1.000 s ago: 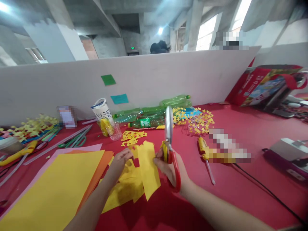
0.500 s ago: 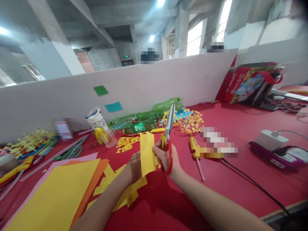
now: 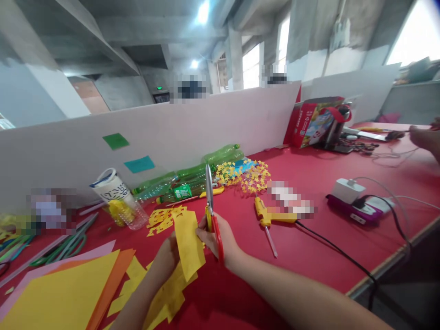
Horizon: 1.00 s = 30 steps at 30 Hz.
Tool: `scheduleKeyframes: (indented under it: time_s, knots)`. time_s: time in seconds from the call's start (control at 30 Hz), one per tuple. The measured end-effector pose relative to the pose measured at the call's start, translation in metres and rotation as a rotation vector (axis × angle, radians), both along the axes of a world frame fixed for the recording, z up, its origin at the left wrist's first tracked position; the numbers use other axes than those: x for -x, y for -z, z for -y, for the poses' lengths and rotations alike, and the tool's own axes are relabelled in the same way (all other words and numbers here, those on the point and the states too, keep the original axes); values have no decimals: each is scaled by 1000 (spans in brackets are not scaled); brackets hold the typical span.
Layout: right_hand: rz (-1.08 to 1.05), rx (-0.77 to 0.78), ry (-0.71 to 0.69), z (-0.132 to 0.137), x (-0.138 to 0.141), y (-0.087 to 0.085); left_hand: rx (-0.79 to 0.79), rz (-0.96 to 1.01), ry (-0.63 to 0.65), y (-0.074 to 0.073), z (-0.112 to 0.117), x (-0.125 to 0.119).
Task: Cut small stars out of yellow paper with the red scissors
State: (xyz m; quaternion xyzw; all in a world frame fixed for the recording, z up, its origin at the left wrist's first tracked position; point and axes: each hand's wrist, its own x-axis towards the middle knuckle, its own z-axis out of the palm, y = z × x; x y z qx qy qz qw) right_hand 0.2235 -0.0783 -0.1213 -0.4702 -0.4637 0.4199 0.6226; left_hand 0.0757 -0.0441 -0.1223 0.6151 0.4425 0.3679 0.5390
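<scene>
My left hand [image 3: 169,251] grips a strip of yellow paper [image 3: 189,245] by its left edge, upright over the red table [image 3: 233,293]. In my right hand [image 3: 223,240] is a pair of scissors [image 3: 209,192] with red and yellow handles. Their blades look closed and point up and away, to the right of the strip. The right fingertips touch the strip's right side. Beneath my left arm lie cut yellow paper pieces [image 3: 172,298]. Just beyond the strip are yellow sheets with star cut-outs [image 3: 163,220].
A yellow glue gun [image 3: 263,213] with a cord lies to the right, near a purple power strip [image 3: 354,213]. Green bottles [image 3: 192,178] and yellow stars [image 3: 257,178] line the partition [image 3: 178,119]. Coloured sheets [image 3: 65,288] are at left. Another person's hand [image 3: 426,137] shows far right.
The view has turned right, so things sit further left in the picture. My hands still hold the strip and scissors together. Another person's hand has come into view at the right edge.
</scene>
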Motion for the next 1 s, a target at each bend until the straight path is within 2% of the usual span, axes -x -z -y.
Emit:
scheduleKeyframes:
  time_s: [0.07,0.13,0.27,0.5,0.7,0.8,0.9,1.0]
  knots:
    - [34,0,-19,0,1,5,190,107,-31,-5,10,7]
    - [72,5,-35,0,2,12,242,147,-30,-8,18,13]
    - [163,-4,-36,-1,7,22,191,90,-90,-5,21,19]
    - [254,-7,-38,-3,15,22,173,124,-201,6,15,23]
    - [328,13,-57,-1,15,28,200,200,-166,11,23,22]
    - [369,14,-121,2,12,28,188,221,-208,16,20,23]
    - [431,24,-173,4,8,26,135,251,-262,20,15,27]
    - [530,25,-161,6,5,23,55,293,-259,21,11,32]
